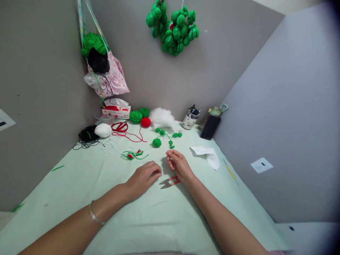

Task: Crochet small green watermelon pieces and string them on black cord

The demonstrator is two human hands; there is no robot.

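Observation:
My left hand point(145, 178) rests palm down on the pale green tablecloth, its fingers loosely curled together and nothing visible in them. Facing it, my right hand point(180, 164) lies on its side with fingers half bent and a little apart, with nothing seen between them. Under the right wrist are thread snips point(170, 182) with orange-red handles, blades pointing left. Just beyond my hands sit a green yarn ball point(157, 142) and small green crocheted pieces point(171, 144) on a strand. Red, white and green crocheted pieces point(130, 156) with loose tails lie ahead of the left hand.
Along the back stand a tissue box point(116, 112), red yarn point(146, 122), white stuffing point(162, 117), a jar point(190, 119) and a phone point(210, 127). Black yarn point(87, 134) and red-handled scissors point(120, 127) lie left. White tissue point(209, 156) and a yellow-handled crochet hook point(230, 170) lie right.

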